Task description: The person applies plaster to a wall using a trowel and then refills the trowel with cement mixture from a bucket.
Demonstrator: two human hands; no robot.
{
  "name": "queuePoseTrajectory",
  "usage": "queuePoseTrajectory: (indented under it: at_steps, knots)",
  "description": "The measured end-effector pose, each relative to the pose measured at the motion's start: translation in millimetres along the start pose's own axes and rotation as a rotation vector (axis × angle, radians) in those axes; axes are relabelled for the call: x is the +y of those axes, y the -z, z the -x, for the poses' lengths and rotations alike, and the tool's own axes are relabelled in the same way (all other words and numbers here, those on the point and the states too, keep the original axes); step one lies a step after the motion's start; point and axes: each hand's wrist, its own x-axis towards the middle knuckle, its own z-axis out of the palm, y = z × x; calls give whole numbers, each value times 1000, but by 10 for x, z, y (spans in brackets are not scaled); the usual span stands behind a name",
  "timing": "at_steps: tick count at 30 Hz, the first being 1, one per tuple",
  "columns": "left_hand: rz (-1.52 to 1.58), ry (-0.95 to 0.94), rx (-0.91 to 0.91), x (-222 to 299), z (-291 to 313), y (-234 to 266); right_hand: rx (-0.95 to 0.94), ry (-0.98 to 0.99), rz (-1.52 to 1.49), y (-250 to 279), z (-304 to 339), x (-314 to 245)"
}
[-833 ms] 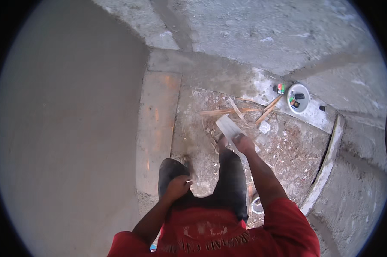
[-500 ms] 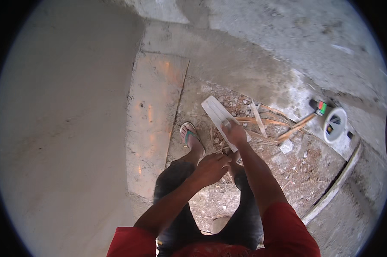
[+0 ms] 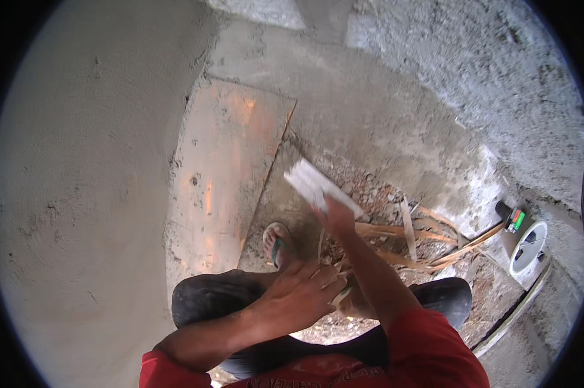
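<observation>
Float (image 3: 307,181), one; hands (image 3: 298,294) (image 3: 336,218), two

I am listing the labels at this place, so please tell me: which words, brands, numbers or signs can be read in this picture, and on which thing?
Red shirt: lettering across the front, foreshortened and cut off by the lower edge; not copied out here.
Red-and-green package beside the pale bucket: any print is too small to read.
White float in the right hand: blurred, no lettering visible.

the right arm (image 3: 377,278) reaches forward, right hand (image 3: 336,217) closed, while the left hand (image 3: 297,297) hangs, fingers (image 3: 327,282) loosely bent.
</observation>
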Motion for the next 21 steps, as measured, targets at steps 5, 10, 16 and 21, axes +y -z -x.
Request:
queuePoseTrajectory:
  at_steps: [5, 10, 16, 21]
  knots:
    - [-172, -28, 95, 83, 39, -50, -83, -129, -220, 480, 291, -387]
    - [-245, -278, -27, 429, -153, -320, -77, 128, -207, 1110, -172, -1397]
    - [-397, -331, -232, 573, -184, -695, 627, -456, -171, 758, -77, 148]
    - [-615, -281, -62, 412, 71, -966, 1027, -1176, -868, 962, 515, 1223]
